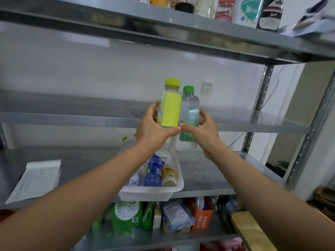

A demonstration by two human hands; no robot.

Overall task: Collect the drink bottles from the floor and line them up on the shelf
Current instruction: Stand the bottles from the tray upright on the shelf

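Both hands are up at the rack, each wrapped round a bottle. The left hand clamps the yellow-capped bottle and the right hand clamps the green-capped bottle. The two bottles are upright and pressed side by side, and the thumbs meet in front. They hang in the air before the front edge of the middle shelf, above the far end of the white basket, which holds more bottles. To my eye they need lifting clear of that edge, then setting down flat and together, letting go one at a time. The yellow label carries Chinese characters down its white side, hard to read. A packet on the shelf below seems to say "BOTTOM", upside down.
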